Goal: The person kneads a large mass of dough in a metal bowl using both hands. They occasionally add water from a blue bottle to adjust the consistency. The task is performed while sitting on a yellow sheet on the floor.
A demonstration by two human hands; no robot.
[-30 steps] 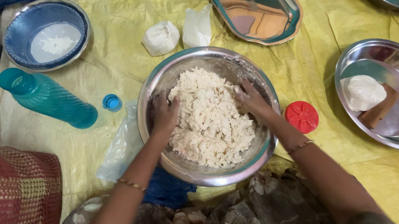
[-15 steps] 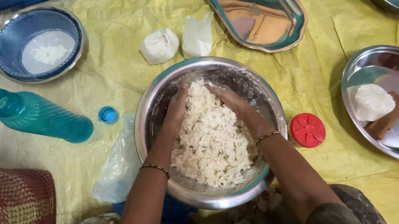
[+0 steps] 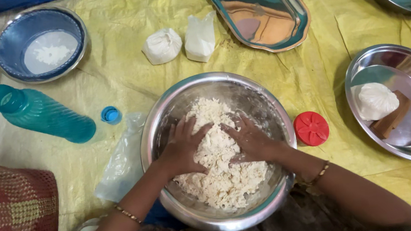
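Steel mixing bowl (image 3: 165, 122) holds crumbly white dough (image 3: 222, 180). Left hand (image 3: 184, 148) and right hand (image 3: 249, 140) press flat into it, fingers spread, gripping nothing. Red lid (image 3: 311, 128) lies just beside the bowl.

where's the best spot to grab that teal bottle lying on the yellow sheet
Probably around the middle of the teal bottle, coming down from above. It lies on its side on the yellow sheet, open neck toward the upper left, so the round body is exposed for the fingers to wrap across. Its blue cap sits apart, so keep the neck raised.
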